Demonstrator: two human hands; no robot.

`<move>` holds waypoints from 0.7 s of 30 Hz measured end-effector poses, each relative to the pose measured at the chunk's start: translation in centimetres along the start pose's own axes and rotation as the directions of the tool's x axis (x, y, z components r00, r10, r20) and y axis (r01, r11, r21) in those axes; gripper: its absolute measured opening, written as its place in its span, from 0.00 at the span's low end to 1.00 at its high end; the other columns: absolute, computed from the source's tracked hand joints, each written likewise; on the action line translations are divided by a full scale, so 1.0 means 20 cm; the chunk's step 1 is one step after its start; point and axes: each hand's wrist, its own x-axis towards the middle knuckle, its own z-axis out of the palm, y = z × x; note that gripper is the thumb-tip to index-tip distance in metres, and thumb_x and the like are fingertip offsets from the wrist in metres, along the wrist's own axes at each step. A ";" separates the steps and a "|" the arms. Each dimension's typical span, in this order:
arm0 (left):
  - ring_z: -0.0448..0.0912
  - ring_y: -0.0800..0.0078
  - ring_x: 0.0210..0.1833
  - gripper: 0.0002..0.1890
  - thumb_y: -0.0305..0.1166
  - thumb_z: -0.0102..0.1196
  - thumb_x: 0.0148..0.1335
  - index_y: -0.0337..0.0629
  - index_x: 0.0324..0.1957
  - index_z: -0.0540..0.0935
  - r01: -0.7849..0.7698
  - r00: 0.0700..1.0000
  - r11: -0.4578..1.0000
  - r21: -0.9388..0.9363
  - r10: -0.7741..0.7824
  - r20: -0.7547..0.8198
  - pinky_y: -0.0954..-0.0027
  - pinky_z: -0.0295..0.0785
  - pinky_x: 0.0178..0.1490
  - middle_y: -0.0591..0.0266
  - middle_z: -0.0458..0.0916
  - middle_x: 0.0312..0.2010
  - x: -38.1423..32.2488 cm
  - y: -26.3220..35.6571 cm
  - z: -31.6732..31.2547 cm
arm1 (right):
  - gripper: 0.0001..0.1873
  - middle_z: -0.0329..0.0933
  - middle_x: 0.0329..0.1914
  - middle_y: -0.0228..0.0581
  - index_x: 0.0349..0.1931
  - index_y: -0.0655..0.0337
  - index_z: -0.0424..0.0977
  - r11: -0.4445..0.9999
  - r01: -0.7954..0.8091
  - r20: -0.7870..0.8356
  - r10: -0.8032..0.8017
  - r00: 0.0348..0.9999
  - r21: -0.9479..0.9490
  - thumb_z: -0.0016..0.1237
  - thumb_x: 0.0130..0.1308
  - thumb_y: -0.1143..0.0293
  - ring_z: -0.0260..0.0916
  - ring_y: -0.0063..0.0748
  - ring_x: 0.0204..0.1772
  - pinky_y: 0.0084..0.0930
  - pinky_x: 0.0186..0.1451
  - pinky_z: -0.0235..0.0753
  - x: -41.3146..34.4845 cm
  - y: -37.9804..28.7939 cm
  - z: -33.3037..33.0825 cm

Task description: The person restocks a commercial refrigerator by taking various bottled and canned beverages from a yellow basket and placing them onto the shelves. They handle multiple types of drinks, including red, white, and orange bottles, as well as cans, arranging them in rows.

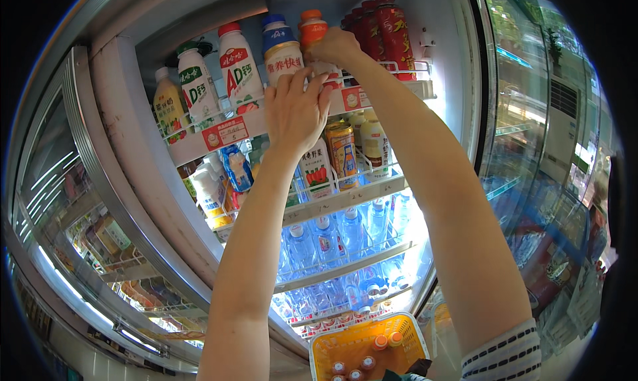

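My right hand (335,48) is closed around the lower part of an orange-capped plastic drink bottle (313,26) on the top shelf of an upright drinks fridge. My left hand (299,109), its fingers spread, lies over the front edge of that shelf, its fingertips before a blue-capped bottle (281,44); whether it touches the bottle is unclear. To the left stand a red-capped white bottle (238,64), a green-capped white bottle (197,87) and a yellowish drink bottle (169,101). Red bottles (394,32) stand in a row at the right.
Lower shelves hold cans (342,154), cartons and clear water bottles (326,241). Below stands a yellow plastic basket (369,326) with several capped bottles. A sliding-door frame (114,171) runs down the left; an open glass door (518,82) is at the right. Wire rails (398,68) front the shelves.
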 end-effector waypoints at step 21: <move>0.73 0.55 0.53 0.17 0.31 0.51 0.60 0.42 0.51 0.77 0.493 0.834 0.704 -0.511 -0.217 0.507 0.55 0.65 0.57 0.52 0.77 0.49 -1.24 0.91 -0.22 | 0.11 0.82 0.38 0.40 0.43 0.66 0.79 0.880 -0.103 -0.172 0.204 0.964 0.463 0.54 0.62 0.70 0.78 0.27 0.41 0.21 0.45 0.76 -2.03 0.87 0.59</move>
